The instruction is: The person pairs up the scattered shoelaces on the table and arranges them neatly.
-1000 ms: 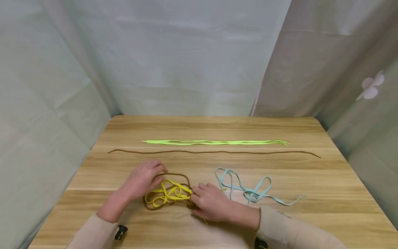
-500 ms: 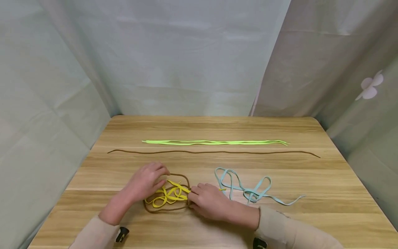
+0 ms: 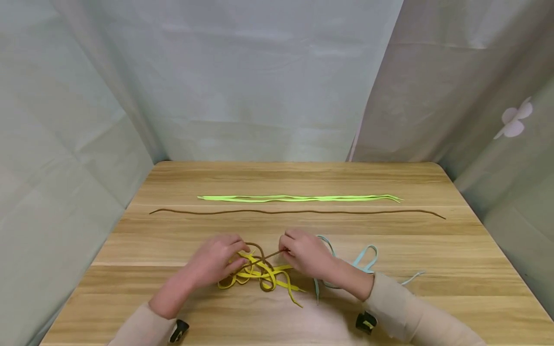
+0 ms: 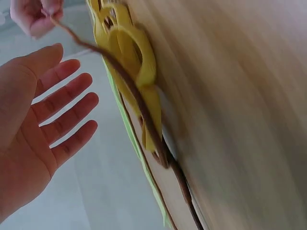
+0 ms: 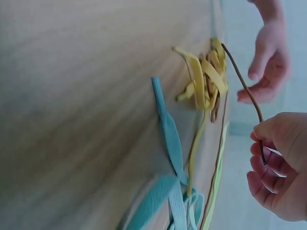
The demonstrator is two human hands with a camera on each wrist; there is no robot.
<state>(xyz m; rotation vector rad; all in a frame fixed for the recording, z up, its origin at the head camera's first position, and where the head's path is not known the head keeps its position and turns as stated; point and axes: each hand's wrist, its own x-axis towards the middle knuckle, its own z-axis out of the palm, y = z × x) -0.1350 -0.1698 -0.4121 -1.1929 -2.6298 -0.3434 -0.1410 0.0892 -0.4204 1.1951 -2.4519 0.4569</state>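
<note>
Wooden bench (image 3: 242,319), and the right hand (image 3: 306,252) pinches the brown cord's (image 4: 148,120) tip between fingers, so it slants above the yellow lace (image 4: 149,60); left hand's (image 3: 216,259) fingers, spread, seemingly hold nothing.

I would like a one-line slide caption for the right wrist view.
The right hand pinches a brown lace near its end, with yellow lacing and blue lacing lying on the table.

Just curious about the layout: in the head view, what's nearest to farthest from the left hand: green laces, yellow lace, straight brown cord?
1. Yellow lace: mostly right of the left hand.
2. Straight brown cord: beyond the left hand.
3. Green laces: farthest back.
</note>
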